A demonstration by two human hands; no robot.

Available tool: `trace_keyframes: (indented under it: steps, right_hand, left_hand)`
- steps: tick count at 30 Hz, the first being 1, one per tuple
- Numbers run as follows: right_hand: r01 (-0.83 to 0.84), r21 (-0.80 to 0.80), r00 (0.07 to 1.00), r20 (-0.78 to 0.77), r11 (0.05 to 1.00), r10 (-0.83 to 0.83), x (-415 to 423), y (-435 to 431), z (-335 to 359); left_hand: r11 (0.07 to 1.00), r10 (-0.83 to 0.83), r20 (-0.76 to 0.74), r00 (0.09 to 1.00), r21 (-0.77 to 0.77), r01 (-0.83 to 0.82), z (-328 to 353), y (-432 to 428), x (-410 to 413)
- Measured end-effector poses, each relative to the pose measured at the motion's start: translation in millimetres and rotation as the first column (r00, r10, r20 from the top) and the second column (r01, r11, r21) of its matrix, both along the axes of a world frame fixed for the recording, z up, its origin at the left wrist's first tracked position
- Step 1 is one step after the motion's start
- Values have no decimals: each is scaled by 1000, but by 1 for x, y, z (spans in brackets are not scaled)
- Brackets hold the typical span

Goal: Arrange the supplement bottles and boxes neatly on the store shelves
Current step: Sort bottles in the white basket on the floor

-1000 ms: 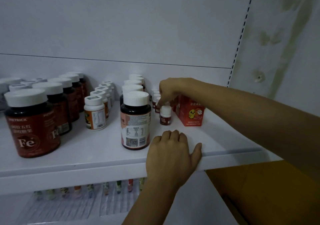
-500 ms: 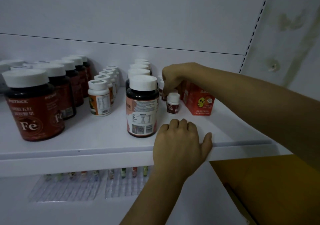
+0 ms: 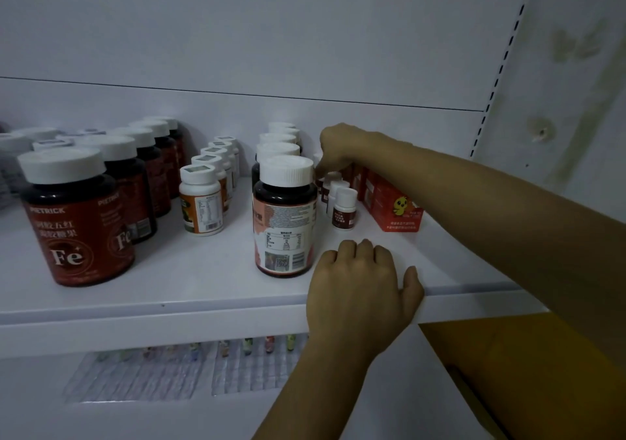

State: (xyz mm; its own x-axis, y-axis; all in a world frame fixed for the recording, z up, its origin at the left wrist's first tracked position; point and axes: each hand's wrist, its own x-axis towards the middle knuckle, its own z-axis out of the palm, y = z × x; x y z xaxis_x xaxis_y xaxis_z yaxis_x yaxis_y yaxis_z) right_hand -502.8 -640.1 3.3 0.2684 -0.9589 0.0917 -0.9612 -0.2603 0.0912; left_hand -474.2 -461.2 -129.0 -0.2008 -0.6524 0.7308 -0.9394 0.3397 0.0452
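My right hand reaches over a short row of small white-capped bottles at the back of the white shelf. Its fingertips point down and pinch a small bottle deep in that row, partly hidden by the cap of a tall dark bottle. The front small bottle stands free. A red box with a yellow chick stands just right of the row, under my forearm. My left hand grips the shelf's front edge, fingers bent on top, thumb along the lip.
Rows of large red "Fe" bottles and white bottles with orange labels fill the shelf's left half. Blister packs lie on the shelf below. A yellow carton sits at lower right. The perforated upright bounds the shelf's right side.
My right hand let go of the front small bottle and moved back and left to a bottle deeper in the row. My left hand stayed on the shelf edge.
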Motion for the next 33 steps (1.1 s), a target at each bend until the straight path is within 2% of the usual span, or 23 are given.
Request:
trace_keyframes:
  steps: [3, 5, 7, 8, 9, 11, 13, 15, 17, 19, 21, 25, 28, 30, 33]
  right_hand:
    - [-15, -56, 999, -33, 998, 13, 0, 3, -2]
    - [-81, -190, 997, -2, 979, 82, -6, 17, 10]
    - [-137, -372, 970, 136, 918, 200, -18, 41, 22]
    - [-147, -453, 928, 245, 879, 281, -26, 57, 22]
    - [-141, -518, 854, 368, 844, 369, -37, 75, 19]
    - [-93, -577, 625, 601, 811, 499, -59, 110, 3]
    - [-55, -531, 401, 764, 845, 506, -82, 140, -17]
    - [-63, -410, 210, 886, 910, 413, -104, 154, -38]
    - [-100, -279, 96, 953, 955, 289, -122, 156, -55]
    - [-171, -170, 40, 983, 971, 179, -135, 154, -65]
    - [-270, -83, 42, 994, 959, 98, -143, 151, -69]
    - [-425, 47, 192, 981, 904, 40, -146, 147, -77]
    - [-488, 112, 241, 970, 865, 11, -147, 143, -76]
    - [-541, 159, 335, 942, 826, 38, -146, 139, -71]
    - [-618, 178, 460, 872, 766, 168, -143, 128, -63]
  left_hand:
    - [1000, -5, -7, 1000, 10, 5, 0, 0, 1]
    - [1000, -4, -10, 1000, 3, 4, 1, 0, 1]
    - [1000, -6, -1, 1000, 8, 6, 1, 0, 2]
    - [1000, -11, 2, 1000, 12, 11, 0, 1, 2]
    - [1000, -20, 3, 1000, 15, 20, 0, 1, 2]
    - [999, -36, -12, 999, 9, 36, -1, 3, 2]
    - [1000, -27, -42, 999, 7, 27, 3, 4, 3]
    - [999, 8, -82, 997, 54, -4, 11, 9, 4]
    - [997, 24, -103, 994, 78, -16, 17, 12, 6]
    - [999, -9, -108, 994, 46, 14, 15, 13, 6]
    - [999, -39, -98, 994, -4, 39, 15, 13, 5]
    - [996, -74, -61, 995, 45, 76, 14, 11, 8]
    - [991, -109, -85, 990, 62, 115, 12, 9, 10]
    - [984, -111, -163, 980, 121, 132, 15, 12, 11]
    - [959, -83, -293, 953, 237, 156, 20, 14, 12]
